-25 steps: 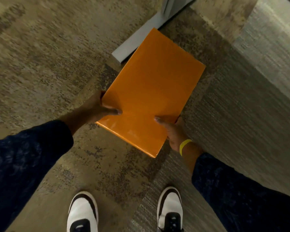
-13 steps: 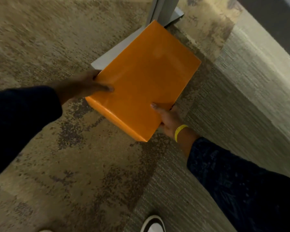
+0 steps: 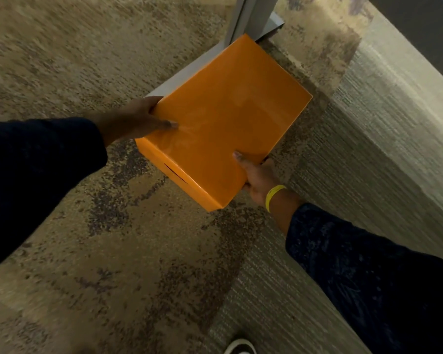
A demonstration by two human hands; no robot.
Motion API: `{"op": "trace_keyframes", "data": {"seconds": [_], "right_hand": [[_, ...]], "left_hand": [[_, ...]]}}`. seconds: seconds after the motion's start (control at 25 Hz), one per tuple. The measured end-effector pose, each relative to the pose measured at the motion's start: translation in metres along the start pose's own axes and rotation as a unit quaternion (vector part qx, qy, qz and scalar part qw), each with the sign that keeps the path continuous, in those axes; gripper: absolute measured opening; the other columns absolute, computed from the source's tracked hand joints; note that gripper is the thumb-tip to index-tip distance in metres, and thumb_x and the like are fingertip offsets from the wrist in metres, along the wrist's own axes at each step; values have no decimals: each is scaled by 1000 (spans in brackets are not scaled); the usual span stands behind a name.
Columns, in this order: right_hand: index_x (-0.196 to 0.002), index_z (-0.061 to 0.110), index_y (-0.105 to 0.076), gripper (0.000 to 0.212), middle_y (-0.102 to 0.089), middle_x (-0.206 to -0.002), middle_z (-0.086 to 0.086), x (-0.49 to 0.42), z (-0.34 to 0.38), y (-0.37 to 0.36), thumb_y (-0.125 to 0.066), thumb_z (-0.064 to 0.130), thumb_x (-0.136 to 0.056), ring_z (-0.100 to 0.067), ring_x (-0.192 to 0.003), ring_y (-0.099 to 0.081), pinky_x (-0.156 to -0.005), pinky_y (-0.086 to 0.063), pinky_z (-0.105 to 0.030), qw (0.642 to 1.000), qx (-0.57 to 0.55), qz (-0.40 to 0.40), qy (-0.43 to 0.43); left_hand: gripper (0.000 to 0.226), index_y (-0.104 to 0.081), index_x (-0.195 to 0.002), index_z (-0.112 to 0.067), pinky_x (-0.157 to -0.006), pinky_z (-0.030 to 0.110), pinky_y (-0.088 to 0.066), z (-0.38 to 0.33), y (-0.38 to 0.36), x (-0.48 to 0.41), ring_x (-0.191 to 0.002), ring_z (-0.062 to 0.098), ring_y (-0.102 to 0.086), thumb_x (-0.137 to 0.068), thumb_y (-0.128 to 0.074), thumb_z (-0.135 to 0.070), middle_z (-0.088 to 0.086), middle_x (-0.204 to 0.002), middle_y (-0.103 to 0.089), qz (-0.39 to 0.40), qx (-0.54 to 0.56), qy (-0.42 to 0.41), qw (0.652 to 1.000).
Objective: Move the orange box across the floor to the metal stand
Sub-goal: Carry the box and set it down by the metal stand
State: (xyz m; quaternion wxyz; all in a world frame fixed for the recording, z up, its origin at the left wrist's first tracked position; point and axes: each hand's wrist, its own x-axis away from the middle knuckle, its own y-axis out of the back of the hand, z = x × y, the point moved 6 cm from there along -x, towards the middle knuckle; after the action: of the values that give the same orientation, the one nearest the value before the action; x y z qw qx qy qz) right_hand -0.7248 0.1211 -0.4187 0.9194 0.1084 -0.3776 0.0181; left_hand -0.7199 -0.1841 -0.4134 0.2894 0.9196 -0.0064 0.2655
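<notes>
A glossy orange box (image 3: 223, 118) is held above the carpet, its long side running away from me toward the upper right. My left hand (image 3: 136, 118) grips its left edge with the thumb on the lid. My right hand (image 3: 256, 177), with a yellow wristband, grips the near right corner. The grey metal stand (image 3: 251, 19) rises at the top centre; its flat foot (image 3: 187, 75) runs down to the left and is partly hidden under the box.
Mottled tan and brown carpet (image 3: 138, 264) covers the floor, with a ribbed grey carpet strip (image 3: 368, 154) to the right. The toe of one white shoe (image 3: 239, 347) shows at the bottom edge. A dark wall or panel edge (image 3: 425, 29) fills the top right corner.
The box and both hands have moved forward, closer to the stand. The stand's upright now shows more, and my shoes have mostly dropped out of the view.
</notes>
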Motion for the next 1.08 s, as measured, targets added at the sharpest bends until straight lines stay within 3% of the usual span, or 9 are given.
{"op": "trace_keyframes", "data": {"seconds": [0.12, 0.2, 0.32, 0.4, 0.48, 0.56, 0.88, 1.0, 1.08], "right_hand": [[-146, 15, -28, 81, -48, -149, -13, 3, 0, 2, -78, 33, -85, -38, -128, -55, -99, -53, -59, 999, 26, -12, 15], [-147, 14, -28, 82, -49, -148, -13, 8, -2, 3, -76, 39, -86, -37, -129, -54, -103, -51, -57, 997, 61, -22, 35], [-151, 15, -23, 86, -42, -153, -13, 25, -1, 2, -73, 45, -87, -35, -131, -51, -108, -47, -48, 985, 137, -49, 93], [-157, 14, -12, 100, -24, -163, -12, 40, -1, 2, -72, 49, -86, -35, -142, -39, -110, -41, -43, 962, 223, -69, 140], [-160, 13, 3, 113, 0, -170, -10, 56, -7, -1, -70, 55, -85, -32, -155, -16, -120, -30, -46, 935, 307, -65, 165], [-160, 14, 7, 115, 9, -171, -9, 76, -13, -7, -70, 56, -84, -29, -158, -2, -125, -21, -48, 915, 354, -51, 186], [-161, 18, -4, 111, 7, -171, -6, 184, -23, -36, -63, 68, -82, -26, -158, 3, -126, -6, -51, 801, 517, 8, 301], [-161, 20, -5, 109, 7, -171, -5, 235, -21, -36, -63, 67, -81, -26, -158, 4, -124, -3, -53, 777, 542, 22, 321], [-161, 21, -6, 109, 7, -171, -5, 268, -7, -35, -65, 65, -81, -26, -158, 3, -123, -2, -54, 771, 547, 30, 325]], "left_hand": [[80, -35, -148, -33, -88, 45, -46, 2, -2, 5, -109, 27, -58, -80, -68, -59, 6, -142, -56, -30, -24, -9, 999], [92, -26, -152, -26, -88, 46, -49, 7, -5, 12, -119, 36, -58, -78, -65, -65, 13, -148, -50, -83, -72, -22, 994], [105, -16, -154, -24, -105, 58, -39, 15, -11, 32, -139, 41, -39, -72, -53, -79, 14, -160, -29, -131, -100, -33, 986], [107, -7, -154, -28, -113, 64, -25, 16, -16, 56, -148, 43, -22, -71, -39, -88, 14, -166, -13, -142, -186, -66, 970], [108, 0, -154, -28, -116, 64, -13, 13, -21, 85, -152, 40, -10, -73, -27, -93, 14, -168, -2, -143, -290, -109, 940], [110, 5, -155, -25, -118, 61, -6, 14, -26, 118, -153, 34, -3, -73, -21, -94, 11, -168, 4, -142, -346, -127, 919], [107, 2, -157, -20, -120, 62, -1, -5, -13, 248, -154, 29, 5, -78, -23, -87, 10, -168, 10, -129, -374, -120, 910], [105, 11, -156, -22, -121, 61, 1, -12, -1, 296, -151, 24, 20, -77, -13, -87, 7, -165, 23, -115, -404, -93, 903], [103, 10, -156, -20, -121, 61, 1, -25, 16, 326, -152, 24, 19, -79, -11, -86, 8, -164, 23, -107, -406, -88, 903]]}}
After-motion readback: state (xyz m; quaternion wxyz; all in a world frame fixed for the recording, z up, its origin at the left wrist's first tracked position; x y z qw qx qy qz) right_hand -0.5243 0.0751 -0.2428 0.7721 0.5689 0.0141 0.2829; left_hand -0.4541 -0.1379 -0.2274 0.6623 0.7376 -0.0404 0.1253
